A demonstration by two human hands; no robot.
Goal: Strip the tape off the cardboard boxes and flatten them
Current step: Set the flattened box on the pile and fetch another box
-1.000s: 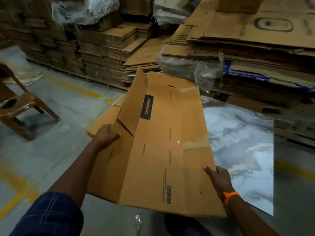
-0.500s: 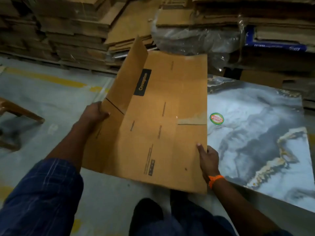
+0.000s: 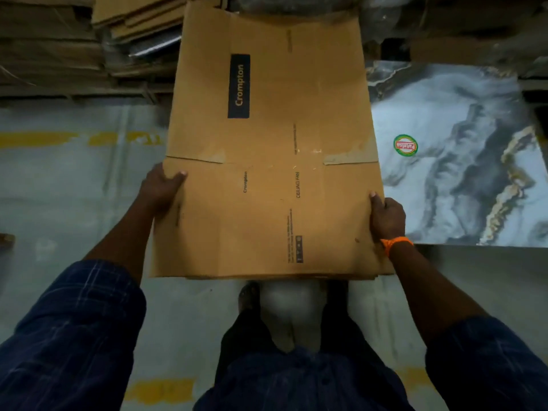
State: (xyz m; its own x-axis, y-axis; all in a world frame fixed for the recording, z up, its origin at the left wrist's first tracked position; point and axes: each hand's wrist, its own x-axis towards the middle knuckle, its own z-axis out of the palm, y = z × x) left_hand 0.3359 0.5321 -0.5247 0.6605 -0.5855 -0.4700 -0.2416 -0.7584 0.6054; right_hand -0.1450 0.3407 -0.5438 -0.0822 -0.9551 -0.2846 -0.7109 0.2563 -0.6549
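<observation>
Two-handed, holds flattened Crompton carton (image 3: pixel 272 143) by its side edges: left hand (image 3: pixel 161 188) centre-left, right hand (image 3: pixel 387 218) centre-right; long axis toward frame top.

You are in a warehouse, a store for packing stock. At 10 o'clock, stacks (image 3: pixel 50 54) of flattened cardboard rise in layers, with looser sheets (image 3: pixel 139 16) and shiny plastic wrap (image 3: pixel 154 50) piled at 11 o'clock. The floor (image 3: pixel 59 203) is bare grey concrete, with worn yellow lines (image 3: pixel 38 139) painted across it at 9 o'clock and another patch at 7 o'clock. At 2 o'clock a marble-patterned slab (image 3: pixel 462 179) lies flat, with a round sticker (image 3: pixel 405 145) on it. The box (image 3: pixel 267 137) at 12 o'clock carries ceiling-fan shipping print.
</observation>
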